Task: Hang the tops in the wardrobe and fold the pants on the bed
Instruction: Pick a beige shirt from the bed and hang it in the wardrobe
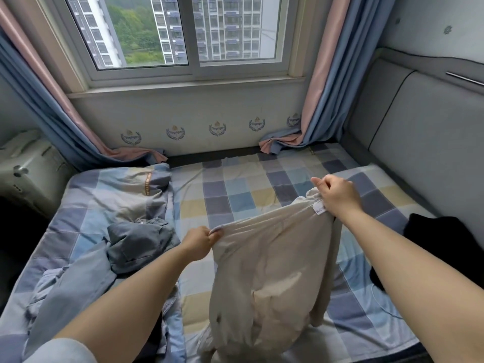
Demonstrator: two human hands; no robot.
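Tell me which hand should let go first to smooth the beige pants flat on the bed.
Left, probably. The left hand only pinches one corner of the beige pants, low and close to the bed. The right hand grips the bunched edge by the label, held higher, carrying most of the hang.

Soft, even daylight comes through the window at the top, overcast in tone, with no hard glare. The checked bed sheet is evenly lit and shadows are faint. The lower left corner falls dark. The wide-angle lens bows the window frame and curtains at the edges. Focus is slightly soft throughout.
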